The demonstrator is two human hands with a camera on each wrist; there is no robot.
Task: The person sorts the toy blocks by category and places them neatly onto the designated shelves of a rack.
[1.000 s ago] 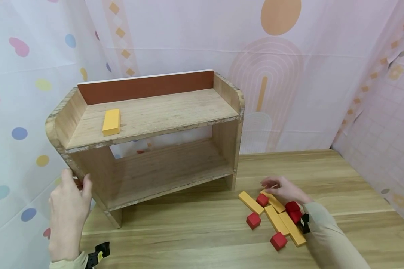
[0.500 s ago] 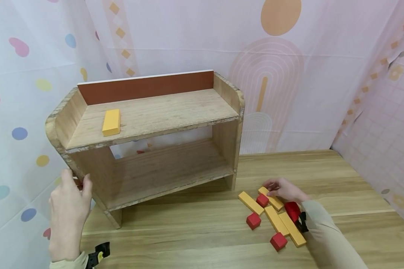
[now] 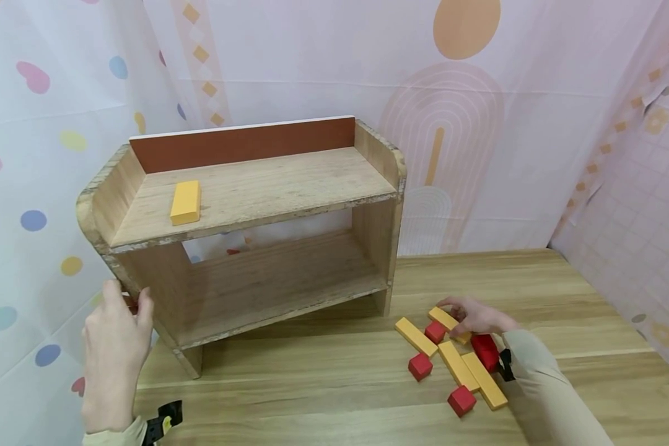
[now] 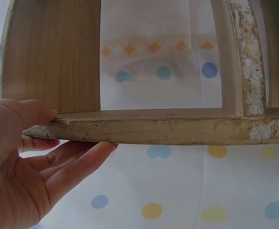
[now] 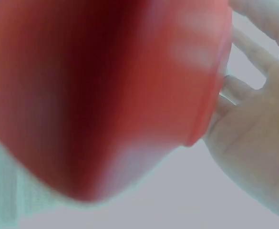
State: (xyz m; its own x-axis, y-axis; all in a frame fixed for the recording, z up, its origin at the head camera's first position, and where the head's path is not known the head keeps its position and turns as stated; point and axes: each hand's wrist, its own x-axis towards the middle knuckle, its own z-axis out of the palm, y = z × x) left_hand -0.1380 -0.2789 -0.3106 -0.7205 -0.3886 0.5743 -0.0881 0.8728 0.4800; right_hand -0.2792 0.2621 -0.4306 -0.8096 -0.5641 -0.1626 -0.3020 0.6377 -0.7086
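My left hand [image 3: 116,353] grips the left side panel of a wooden shelf [image 3: 267,183]. In the left wrist view the thumb [image 4: 36,113] lies on the panel's inner face, with the fingers [image 4: 79,167] along its outer face. On the right, my right hand [image 3: 476,314] pinches a yellow rectangular block [image 3: 441,316], thumb on the near side and fingers at the far side. Its lower end is partly hidden by the hand. Close to the right wrist are red blocks [image 3: 484,350], one of which fills much of the right wrist view, blurred.
Another yellow block [image 3: 186,204] lies at the left of the top shelf board. More yellow blocks [image 3: 416,337] and red cubes [image 3: 420,366] are scattered on the wooden table [image 3: 312,384], right of the shelf. Patterned curtains [image 3: 290,62] hang behind.
My right hand has come down onto the yellow block, which has shifted slightly away from the neighbouring blocks. The left hand keeps its grip on the shelf.
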